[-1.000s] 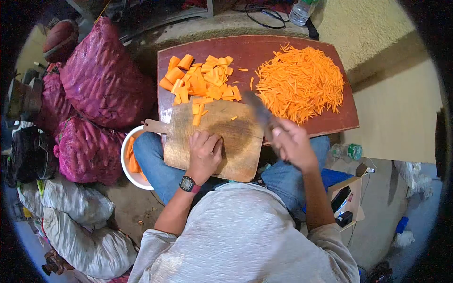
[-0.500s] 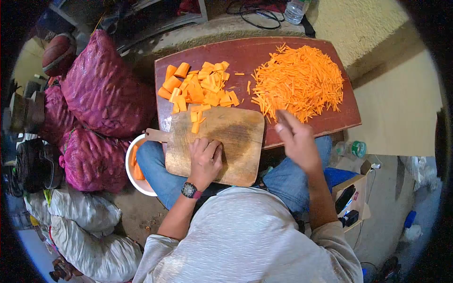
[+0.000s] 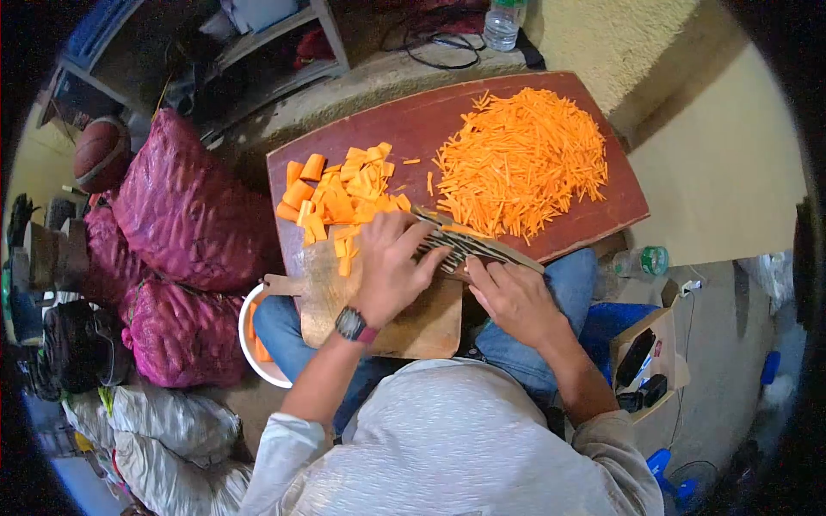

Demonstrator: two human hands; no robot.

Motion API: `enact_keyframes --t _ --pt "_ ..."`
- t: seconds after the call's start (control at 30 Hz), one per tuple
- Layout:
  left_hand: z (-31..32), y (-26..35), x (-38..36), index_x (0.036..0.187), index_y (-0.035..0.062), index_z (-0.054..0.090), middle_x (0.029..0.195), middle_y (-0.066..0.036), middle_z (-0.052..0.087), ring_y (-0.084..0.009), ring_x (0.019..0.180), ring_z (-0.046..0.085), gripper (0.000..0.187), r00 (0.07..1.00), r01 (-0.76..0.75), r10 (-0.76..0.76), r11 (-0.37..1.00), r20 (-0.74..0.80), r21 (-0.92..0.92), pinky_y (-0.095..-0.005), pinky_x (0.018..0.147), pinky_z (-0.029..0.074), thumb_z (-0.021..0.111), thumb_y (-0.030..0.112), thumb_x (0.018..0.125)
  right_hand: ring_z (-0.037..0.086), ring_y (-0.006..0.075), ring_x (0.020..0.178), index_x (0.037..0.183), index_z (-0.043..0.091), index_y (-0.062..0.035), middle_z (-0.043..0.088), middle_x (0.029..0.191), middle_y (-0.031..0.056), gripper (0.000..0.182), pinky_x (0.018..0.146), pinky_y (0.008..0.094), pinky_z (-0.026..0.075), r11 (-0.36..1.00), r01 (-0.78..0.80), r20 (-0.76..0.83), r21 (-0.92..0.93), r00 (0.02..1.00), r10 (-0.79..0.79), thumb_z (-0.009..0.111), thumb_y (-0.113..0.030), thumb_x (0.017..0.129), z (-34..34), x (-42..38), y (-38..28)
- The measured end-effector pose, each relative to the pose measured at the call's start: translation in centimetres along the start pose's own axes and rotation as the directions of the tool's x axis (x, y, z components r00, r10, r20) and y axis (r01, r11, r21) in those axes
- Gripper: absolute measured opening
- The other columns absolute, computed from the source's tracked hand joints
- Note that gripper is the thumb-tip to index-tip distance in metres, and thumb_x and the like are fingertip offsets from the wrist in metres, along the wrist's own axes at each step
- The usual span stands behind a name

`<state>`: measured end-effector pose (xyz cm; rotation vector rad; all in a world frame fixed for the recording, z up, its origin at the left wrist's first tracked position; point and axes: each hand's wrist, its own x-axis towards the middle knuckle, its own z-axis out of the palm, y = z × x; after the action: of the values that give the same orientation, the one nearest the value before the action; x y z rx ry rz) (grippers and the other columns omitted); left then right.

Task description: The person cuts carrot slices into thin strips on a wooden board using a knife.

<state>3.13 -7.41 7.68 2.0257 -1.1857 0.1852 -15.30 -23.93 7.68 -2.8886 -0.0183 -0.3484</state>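
Note:
My right hand (image 3: 516, 305) grips a wide knife (image 3: 508, 251) with a dark-and-light striped blade, held tilted over the board's right edge. My left hand (image 3: 391, 258) is at the blade's left end, thumb and fingers spread and touching it. A few orange carrot strips lie along the blade's upper edge. Below the hands is a wooden cutting board (image 3: 413, 331) across my lap, with some carrot slices (image 3: 344, 245) near its top left corner. Cut carrot chunks (image 3: 340, 193) lie beyond the board, and a big heap of carrot strips (image 3: 525, 159) is to their right.
A dark red tabletop (image 3: 413, 112) carries the carrots. A white basin (image 3: 268, 371) with carrots stands at my left, near pink mesh sacks (image 3: 194, 211) and white sacks (image 3: 176, 413). Plastic bottles (image 3: 502, 26) and an open box (image 3: 658, 353) are also about.
My left hand has moved up from the board to the blade. My right hand has moved left from beside the strip heap, and the knife now shows between both hands. The view has shifted slightly.

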Motion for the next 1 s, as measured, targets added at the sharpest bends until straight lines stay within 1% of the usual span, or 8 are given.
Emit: enact_keyframes --t 0.17,0.27,0.4,0.47,0.53,0.67,0.7,1.0 --pt "5.4 -1.6 8.0 0.122 0.0094 0.077 0.12 -0.011 0.067 -0.033 0.116 0.059 0.042 0.962 -0.232 0.201 0.959 0.185 0.162 -0.0495 0.094 0.041 0.089 0.026 0.085 0.069 0.0295 0.081 0.138 0.066 -0.0022 0.064 0.091 0.0105 0.05 0.073 0.0441 0.057 0.995 -0.003 -0.014 -0.104 1.0 0.002 0.08 -0.02 0.093 -0.9 -0.7 1.2" --pt "8.0 -3.2 11.0 0.121 0.0101 0.078 0.121 -0.011 0.068 -0.0335 0.116 0.059 0.043 0.956 -0.284 0.254 0.927 0.148 0.244 -0.051 0.095 0.041 0.088 0.031 0.086 0.069 0.0295 0.08 0.138 0.067 -0.0027 0.064 0.091 0.0102 0.047 0.073 0.0433 0.057 0.993 0.005 -0.119 -0.118 0.993 -0.019 0.078 -0.021 0.095 -1.1 -1.0 2.1" --pt "6.9 -0.8 9.3 0.126 0.0093 0.079 0.125 -0.013 0.069 -0.0337 0.118 0.059 0.061 0.958 -0.21 0.199 0.977 0.209 0.034 -0.0507 0.101 0.04 0.09 0.05 0.082 0.069 0.028 0.079 0.137 0.068 -0.0019 0.063 0.088 0.0091 0.046 0.071 0.0419 0.058 0.994 -0.057 -0.092 -0.092 0.995 0.048 0.077 -0.021 0.096 -0.3 -1.6 1.7" --pt "6.6 -0.8 7.6 0.128 0.0102 0.079 0.125 -0.015 0.068 -0.0339 0.12 0.059 0.066 0.94 -0.259 0.23 0.962 0.253 0.087 -0.0513 0.103 0.04 0.09 0.056 0.082 0.072 0.0254 0.083 0.136 0.066 0.0014 0.067 0.09 0.0082 0.043 0.076 0.0404 0.061 0.998 -0.02 -0.014 -0.064 1.0 0.019 0.063 -0.016 0.097 -0.2 -1.5 1.3" --pt "6.2 -1.6 6.4 0.127 0.0117 0.08 0.126 -0.016 0.068 -0.0339 0.12 0.06 0.063 0.92 -0.251 0.192 0.958 0.341 0.14 -0.0517 0.102 0.04 0.09 0.054 0.083 0.073 0.025 0.083 0.134 0.066 0.0012 0.067 0.089 0.0085 0.042 0.075 0.0404 0.061 0.998 0.004 -0.01 -0.061 1.0 -0.004 0.063 -0.015 0.096 0.1 -1.3 0.7" --pt "5.6 -6.1 5.7 0.125 0.0135 0.08 0.122 -0.011 0.07 -0.0334 0.118 0.061 0.047 0.965 -0.242 0.194 0.918 0.176 0.315 -0.0513 0.098 0.04 0.09 0.034 0.084 0.072 0.0246 0.084 0.133 0.065 0.0013 0.067 0.09 0.0084 0.041 0.075 0.0396 0.062 0.997 0.071 0.025 -0.019 0.997 -0.07 0.063 -0.015 0.095 0.7 -0.9 -1.3" --pt "4.3 -6.2 5.8 0.123 0.0139 0.081 0.12 -0.009 0.071 -0.033 0.117 0.061 0.04 0.973 -0.153 0.092 0.944 0.213 0.291 -0.0509 0.097 0.04 0.088 0.024 0.085 0.072 0.0244 0.085 0.133 0.065 0.0017 0.067 0.091 0.0082 0.042 0.075 0.0391 0.062 0.997 0.076 0.053 0.013 0.996 -0.076 0.063 -0.014 0.095 0.9 -0.7 -2.0" --pt "-1.8 -8.9 0.0 0.121 0.0104 0.079 0.12 -0.01 0.072 -0.0326 0.12 0.063 0.038 0.996 0.029 -0.053 0.95 0.068 0.312 -0.0502 0.102 0.04 0.088 0.018 0.085 0.068 0.0238 0.097 0.129 0.066 0.0014 0.067 0.101 0.0087 0.041 0.083 0.0361 0.057 0.988 0.145 -0.024 0.053 0.989 -0.144 0.064 -0.018 0.093 5.8 1.3 -5.2"
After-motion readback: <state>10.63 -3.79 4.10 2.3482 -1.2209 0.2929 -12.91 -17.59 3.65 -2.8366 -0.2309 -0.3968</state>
